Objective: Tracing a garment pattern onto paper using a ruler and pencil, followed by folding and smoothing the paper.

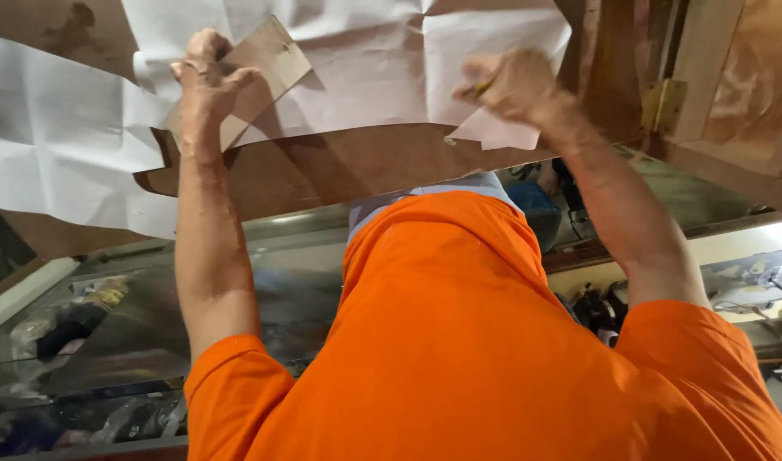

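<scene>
Two hands working: your left hand (207,72) is gripping a wooden piece (258,72) flat on white paper (365,60), steadying it, while your right hand (514,85) is gripping a pencil (483,86).

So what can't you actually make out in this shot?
- Pencil: head view, mostly hidden inside the right hand; its tip is unseen.
- Brown panel: the left hand covers one end; grip unclear.
- White paper: cut off by the top edge.
- Counter clutter: blurred.
</scene>
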